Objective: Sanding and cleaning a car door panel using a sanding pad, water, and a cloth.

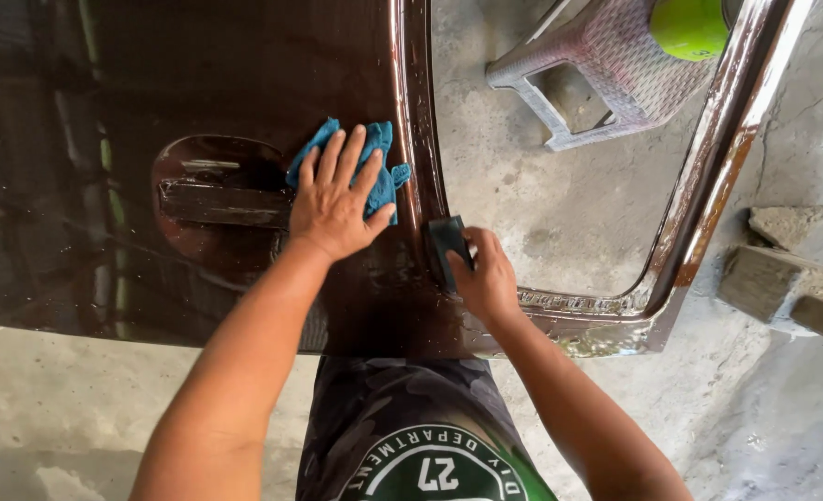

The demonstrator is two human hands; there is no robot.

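Head view: a dark brown car door panel (198, 93) lies flat, glossy and wet; the left hand (337, 199) presses a blue cloth (379, 162) flat against it with fingers spread, just at 3 o'clock of the recessed door handle (221, 199); the right hand (485, 278) is clenched around a small dark sanding block (446, 243), set on the window-frame edge at 4 o'clock of the cloth. The step in hand looks like wet rubbing of the frame edge, with the cloth wiping alongside; the next stroke calls for even pressure along the narrow edge. A plastic stool (606, 70) with a green object (689, 26) stands at 1 o'clock on the concrete floor (541, 204).
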